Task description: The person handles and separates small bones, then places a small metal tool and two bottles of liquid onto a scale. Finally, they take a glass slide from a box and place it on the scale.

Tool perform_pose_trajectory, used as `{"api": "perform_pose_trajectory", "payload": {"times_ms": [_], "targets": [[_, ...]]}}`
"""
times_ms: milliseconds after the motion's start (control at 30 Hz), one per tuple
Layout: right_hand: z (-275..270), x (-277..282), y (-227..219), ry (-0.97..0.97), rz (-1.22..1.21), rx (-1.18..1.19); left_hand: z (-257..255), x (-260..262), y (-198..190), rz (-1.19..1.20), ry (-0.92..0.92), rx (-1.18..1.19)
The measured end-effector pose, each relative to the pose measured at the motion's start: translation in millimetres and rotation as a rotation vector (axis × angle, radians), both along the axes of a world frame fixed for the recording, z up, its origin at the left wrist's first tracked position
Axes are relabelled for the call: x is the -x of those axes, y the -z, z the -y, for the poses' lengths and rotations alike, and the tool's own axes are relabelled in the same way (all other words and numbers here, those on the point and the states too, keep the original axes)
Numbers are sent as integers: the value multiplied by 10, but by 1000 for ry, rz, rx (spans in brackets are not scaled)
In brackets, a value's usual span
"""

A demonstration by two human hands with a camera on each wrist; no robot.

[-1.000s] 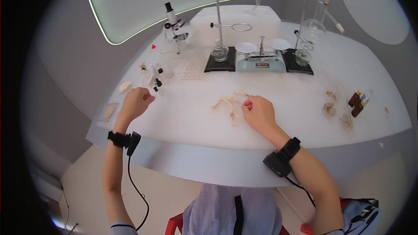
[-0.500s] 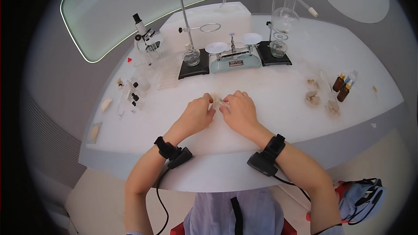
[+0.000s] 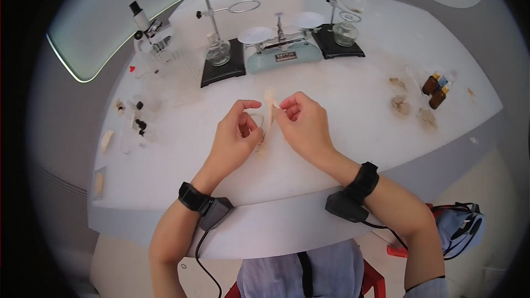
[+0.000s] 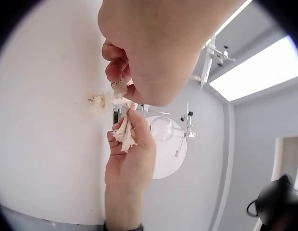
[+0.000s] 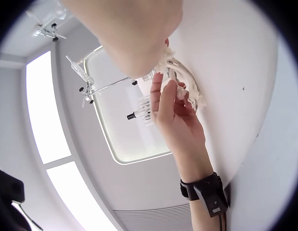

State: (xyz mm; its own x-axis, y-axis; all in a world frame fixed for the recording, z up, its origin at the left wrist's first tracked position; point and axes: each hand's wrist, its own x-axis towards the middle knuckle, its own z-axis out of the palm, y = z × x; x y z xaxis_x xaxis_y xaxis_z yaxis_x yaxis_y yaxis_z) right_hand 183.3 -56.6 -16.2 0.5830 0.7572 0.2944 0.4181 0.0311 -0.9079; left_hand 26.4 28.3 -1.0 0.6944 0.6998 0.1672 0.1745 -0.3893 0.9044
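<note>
Pale, fibrous strands with frayed ends are between the two hands in the head view. My right hand pinches one strand near its upper part; in the left wrist view a frayed end hangs beside the fingers of the right hand. My left hand is on the other side, its index finger raised. In the right wrist view the left hand pinches a pale piece between thumb and fingers. Whether the pieces are joined is unclear.
A balance stands behind the hands, between two black-based stands with glass vessels. A microscope and small bottles are at the left. Brown bottles and tan clumps lie at the right.
My left hand has come from the table's left side to the strands and pinches a piece. The hands, close together half a second ago, are slightly farther apart. The head view has shifted.
</note>
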Motion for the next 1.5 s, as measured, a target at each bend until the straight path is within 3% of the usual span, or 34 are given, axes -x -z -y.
{"api": "perform_pose_trajectory", "payload": {"times_ms": [33,167,233,367,467,533,667,733,833,1000,1100,1200,1267,1500], "targets": [[-2,21,24,-9,26,-14,57,-33,-6,-66,36,-128],[53,17,53,-87,187,80,99,-61,-88,-181,70,-183],[52,42,92,-145,225,-10,75,-69,-117,-254,-119,-234],[11,31,163,-68,334,-123,30,-82,8,-201,-80,-275],[26,22,161,-241,339,-69,10,-97,56,-99,-28,-249],[-9,30,172,-336,141,-97,6,-80,62,2,28,-67],[-37,31,142,-419,-112,-55,-58,-44,59,93,0,36],[-70,34,190,-290,-227,-138,-79,-44,64,98,12,59],[-71,10,179,-279,-320,-75,-64,-32,46,129,95,128],[-63,-33,140,-380,-382,-17,-29,-56,96,197,187,115],[-95,-75,162,-466,-424,-36,-2,-52,71,155,98,-54],[-100,-73,141,-533,-532,-151,-6,-62,51,132,79,51],[-98,-50,100,-553,-597,-225,46,-67,-24,135,90,301],[-75,-31,60,-452,-598,-312,-5,-35,-3,112,56,241]]}}
